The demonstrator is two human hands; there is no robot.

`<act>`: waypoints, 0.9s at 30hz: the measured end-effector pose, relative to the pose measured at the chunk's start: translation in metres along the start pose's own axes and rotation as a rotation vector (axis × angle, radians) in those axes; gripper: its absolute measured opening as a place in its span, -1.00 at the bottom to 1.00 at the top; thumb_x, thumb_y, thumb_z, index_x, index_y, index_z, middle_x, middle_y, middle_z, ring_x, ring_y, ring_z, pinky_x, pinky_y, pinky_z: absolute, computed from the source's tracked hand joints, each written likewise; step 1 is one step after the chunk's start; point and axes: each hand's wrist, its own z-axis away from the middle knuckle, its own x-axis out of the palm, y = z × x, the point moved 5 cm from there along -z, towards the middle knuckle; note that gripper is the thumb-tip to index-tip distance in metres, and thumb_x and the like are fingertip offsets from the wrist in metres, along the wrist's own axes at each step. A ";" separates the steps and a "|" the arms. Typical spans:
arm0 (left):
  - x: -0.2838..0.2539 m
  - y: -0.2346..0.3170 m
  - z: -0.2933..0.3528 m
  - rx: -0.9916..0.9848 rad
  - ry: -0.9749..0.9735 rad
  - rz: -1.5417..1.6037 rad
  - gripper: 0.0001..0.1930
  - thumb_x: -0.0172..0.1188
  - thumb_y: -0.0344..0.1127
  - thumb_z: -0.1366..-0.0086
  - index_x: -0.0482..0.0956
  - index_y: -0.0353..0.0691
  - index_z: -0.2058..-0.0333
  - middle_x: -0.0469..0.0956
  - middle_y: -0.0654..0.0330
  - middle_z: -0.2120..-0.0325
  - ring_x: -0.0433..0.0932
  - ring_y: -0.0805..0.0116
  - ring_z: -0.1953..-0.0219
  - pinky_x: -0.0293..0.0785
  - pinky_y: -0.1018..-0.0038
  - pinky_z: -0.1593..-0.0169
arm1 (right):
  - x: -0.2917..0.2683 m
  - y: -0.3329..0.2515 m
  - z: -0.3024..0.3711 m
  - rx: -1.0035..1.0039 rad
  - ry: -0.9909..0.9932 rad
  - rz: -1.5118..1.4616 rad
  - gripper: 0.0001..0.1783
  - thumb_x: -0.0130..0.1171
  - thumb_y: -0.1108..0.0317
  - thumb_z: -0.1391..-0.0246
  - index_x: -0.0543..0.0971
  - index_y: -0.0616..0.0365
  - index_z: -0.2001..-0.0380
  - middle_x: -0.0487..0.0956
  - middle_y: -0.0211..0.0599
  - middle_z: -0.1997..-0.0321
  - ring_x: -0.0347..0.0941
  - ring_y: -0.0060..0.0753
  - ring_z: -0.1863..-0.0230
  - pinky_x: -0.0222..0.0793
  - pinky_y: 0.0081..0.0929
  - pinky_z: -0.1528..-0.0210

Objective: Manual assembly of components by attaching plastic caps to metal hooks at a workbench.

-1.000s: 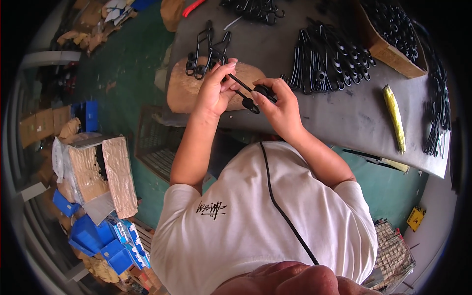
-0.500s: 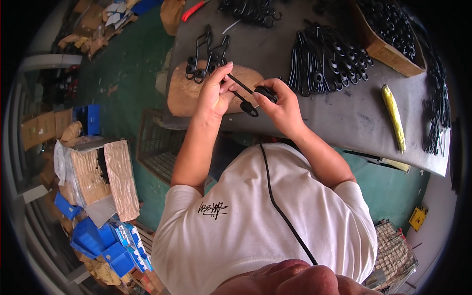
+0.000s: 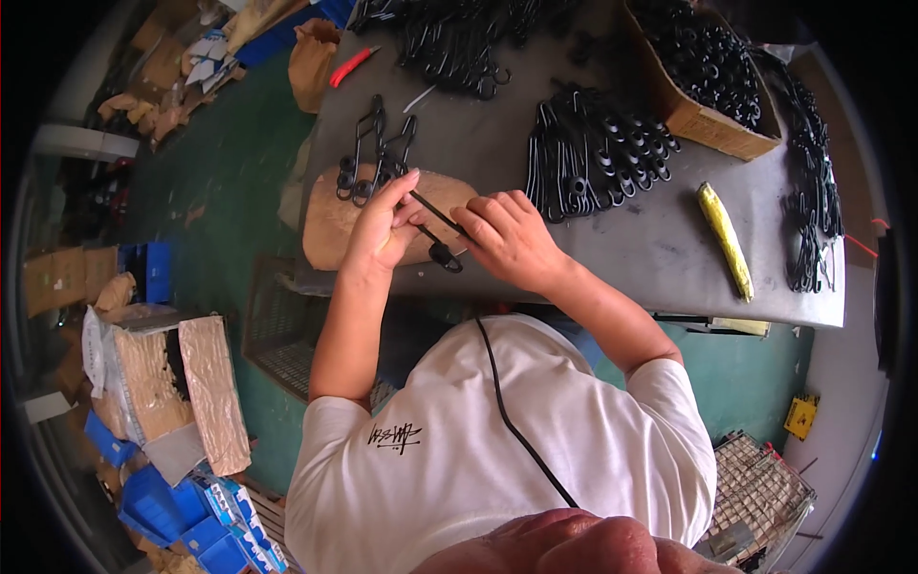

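Observation:
My left hand (image 3: pixel 384 228) is closed around a black bent-wire piece, with two thin black arms sticking out past the fingers. One arm ends in a rounded black tip (image 3: pixel 444 256) that hangs free over the front of the table. At the end of the other arm is my right hand (image 3: pixel 514 241), its fingers curled over and covering that end. Just beyond my left hand, several black wire hooks with round black ends (image 3: pixel 371 148) lie partly on a brown pad (image 3: pixel 328 234).
A fanned pile of black wire hooks (image 3: pixel 593 158) lies on the grey table (image 3: pixel 650 253). Behind it stands a cardboard box (image 3: pixel 712 134) of black parts. A yellow wrapped stick (image 3: pixel 727 241) is to the right, a red-handled tool (image 3: pixel 352 65) far left. More black pieces (image 3: pixel 440 43) lie at the back.
My right hand has turned over, so its fingers now cover the arm's end and the round black part there no longer shows. The left hand keeps its grip. The whole view has shifted.

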 end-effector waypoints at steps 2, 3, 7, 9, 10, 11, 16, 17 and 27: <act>0.000 -0.004 0.003 -0.018 0.046 0.003 -0.76 0.32 -0.32 -0.26 0.40 -0.05 0.49 0.24 0.48 0.62 0.07 0.65 0.69 0.17 0.58 0.42 | 0.004 0.002 0.002 -0.074 -0.050 -0.001 -0.44 0.41 0.42 0.26 0.47 0.14 0.09 0.45 -0.28 0.23 0.43 -0.25 0.29 0.34 -0.32 0.23; 0.001 -0.005 0.006 -0.017 0.046 0.009 -0.76 0.32 -0.32 -0.26 0.40 -0.05 0.49 0.24 0.48 0.62 0.07 0.65 0.69 0.17 0.58 0.42 | 0.006 0.003 0.002 -0.078 -0.056 -0.001 -0.44 0.41 0.42 0.26 0.47 0.14 0.09 0.45 -0.28 0.23 0.43 -0.25 0.29 0.34 -0.32 0.23; -0.005 -0.009 0.014 -0.011 0.010 -0.003 -0.83 0.34 -0.30 -0.25 0.48 -0.12 0.35 0.30 0.45 0.54 0.16 0.66 0.61 0.19 0.60 0.37 | 0.012 0.001 0.007 -0.068 -0.066 -0.106 -0.51 0.41 0.45 0.25 0.47 0.14 0.17 0.46 -0.24 0.28 0.43 -0.19 0.30 0.35 -0.28 0.26; -0.009 -0.015 0.020 -0.006 -0.017 -0.027 -0.77 0.37 -0.27 -0.23 0.52 -0.18 0.24 0.34 0.44 0.51 0.23 0.65 0.56 0.21 0.61 0.35 | 0.016 -0.005 0.016 -0.032 -0.045 -0.163 -0.53 0.41 0.45 0.23 0.47 0.14 0.18 0.46 -0.22 0.28 0.43 -0.16 0.31 0.34 -0.26 0.26; -0.006 -0.017 0.023 0.076 0.035 -0.258 -0.65 0.37 -0.27 -0.22 0.48 -0.22 0.09 0.36 0.45 0.45 0.27 0.66 0.50 0.25 0.61 0.31 | 0.016 -0.010 0.020 0.019 0.000 -0.110 -0.54 0.40 0.44 0.20 0.46 0.15 0.17 0.45 -0.23 0.29 0.41 -0.15 0.32 0.33 -0.25 0.27; -0.004 -0.018 0.027 0.155 0.093 -0.490 -0.52 0.36 -0.27 -0.22 0.43 -0.26 -0.07 0.38 0.46 0.40 0.31 0.66 0.43 0.28 0.62 0.27 | 0.017 -0.015 0.026 0.069 0.045 -0.058 -0.54 0.39 0.42 0.17 0.44 0.15 0.16 0.44 -0.24 0.30 0.40 -0.15 0.33 0.32 -0.24 0.27; -0.029 -0.053 0.022 0.279 0.114 -0.734 -0.21 0.44 -0.32 -0.05 0.19 -0.26 -0.21 0.34 0.31 0.34 0.32 0.53 0.30 0.36 0.54 0.19 | 0.034 -0.048 0.057 0.091 -0.191 -0.209 -0.18 0.45 0.21 0.11 0.36 0.28 -0.21 0.49 -0.06 0.17 0.43 -0.09 0.23 0.36 -0.18 0.16; -0.034 -0.051 0.020 0.307 0.145 -0.760 -0.20 0.43 -0.30 -0.01 0.19 -0.25 -0.19 0.35 0.31 0.41 0.35 0.51 0.35 0.38 0.51 0.24 | 0.033 -0.046 0.058 0.076 -0.188 -0.216 -0.18 0.45 0.21 0.11 0.36 0.28 -0.21 0.49 -0.06 0.17 0.43 -0.09 0.23 0.36 -0.18 0.16; -0.030 0.094 -0.088 0.475 0.352 -1.655 -0.27 0.38 0.04 -0.07 0.43 -0.31 -0.12 0.52 -0.04 0.01 0.53 0.06 -0.04 0.47 0.27 -0.07 | 0.035 -0.008 0.068 0.354 -0.083 -0.138 -0.35 0.29 0.46 -0.01 0.38 0.17 -0.21 0.48 -0.09 0.06 0.42 -0.04 0.11 0.37 -0.20 0.04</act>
